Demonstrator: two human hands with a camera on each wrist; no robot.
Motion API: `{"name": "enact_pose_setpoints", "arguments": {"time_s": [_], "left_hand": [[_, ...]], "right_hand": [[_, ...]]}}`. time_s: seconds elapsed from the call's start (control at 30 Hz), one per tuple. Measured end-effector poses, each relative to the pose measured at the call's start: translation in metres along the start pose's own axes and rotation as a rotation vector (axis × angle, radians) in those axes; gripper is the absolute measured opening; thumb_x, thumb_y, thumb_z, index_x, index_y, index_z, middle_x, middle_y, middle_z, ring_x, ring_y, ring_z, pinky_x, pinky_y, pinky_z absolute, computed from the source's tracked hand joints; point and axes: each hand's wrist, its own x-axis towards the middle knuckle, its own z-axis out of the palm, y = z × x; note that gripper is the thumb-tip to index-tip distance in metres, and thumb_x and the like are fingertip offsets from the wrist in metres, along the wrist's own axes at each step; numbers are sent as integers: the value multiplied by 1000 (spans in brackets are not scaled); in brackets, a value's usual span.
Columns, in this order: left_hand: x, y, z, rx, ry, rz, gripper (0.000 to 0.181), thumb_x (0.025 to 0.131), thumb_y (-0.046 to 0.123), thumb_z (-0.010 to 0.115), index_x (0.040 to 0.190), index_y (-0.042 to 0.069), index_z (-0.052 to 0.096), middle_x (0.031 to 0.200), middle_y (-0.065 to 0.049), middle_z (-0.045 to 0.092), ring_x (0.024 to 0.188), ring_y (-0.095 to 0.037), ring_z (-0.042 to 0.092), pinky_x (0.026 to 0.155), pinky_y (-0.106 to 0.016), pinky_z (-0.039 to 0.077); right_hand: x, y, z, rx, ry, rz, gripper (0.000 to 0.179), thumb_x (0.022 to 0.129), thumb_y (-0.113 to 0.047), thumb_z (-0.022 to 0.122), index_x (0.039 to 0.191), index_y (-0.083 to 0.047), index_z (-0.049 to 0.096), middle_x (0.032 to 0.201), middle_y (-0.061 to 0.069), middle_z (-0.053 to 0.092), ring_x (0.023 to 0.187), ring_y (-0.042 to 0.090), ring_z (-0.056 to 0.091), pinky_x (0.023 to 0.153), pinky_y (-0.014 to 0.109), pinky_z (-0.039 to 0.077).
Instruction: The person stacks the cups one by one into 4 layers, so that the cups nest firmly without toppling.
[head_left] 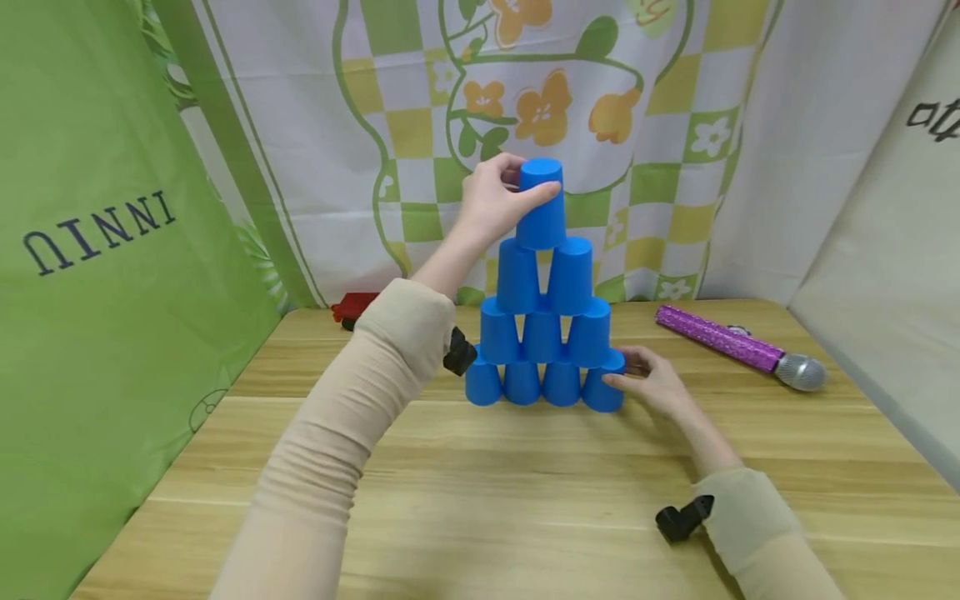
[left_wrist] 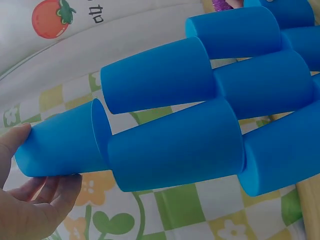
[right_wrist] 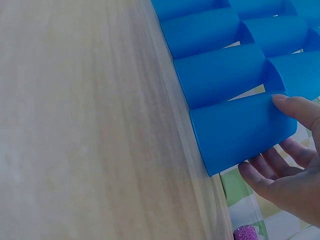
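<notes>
Upside-down blue cups stand stacked as a pyramid: several in the bottom row (head_left: 522,383), then three, then two (head_left: 518,277). My left hand (head_left: 495,196) grips the single top cup (head_left: 542,218), thumb on one side and fingers on the other. In the left wrist view, that top cup (left_wrist: 65,140) has its rim against or very near the pair below; I cannot tell whether its weight rests there. Low on the right, my right hand (head_left: 656,383) holds the bottom row's end cup (right_wrist: 242,132) between thumb and fingers.
A purple glittery microphone (head_left: 723,340) lies on the wooden table (head_left: 450,500) right of the pyramid. A red toy (head_left: 352,308) is at the back left, partly behind my left arm. Patterned cloth (head_left: 300,150) hangs behind the table, with a green panel (head_left: 75,333) at left.
</notes>
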Motion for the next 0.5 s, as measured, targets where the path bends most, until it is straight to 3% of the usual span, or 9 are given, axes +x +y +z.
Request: {"name": "enact_pose_setpoints", "arguments": {"time_s": [0.5], "left_hand": [[-2,-5,10,-8,28,-1,57,85,37,68,131,9,50,126,-7,60,113,-17,58,94,-30,50]], "right_hand": [[1,1,0,4,-3,1,63,89,-27,65,137,4,38,135,29,45,125,44,45,104,54,40]]}}
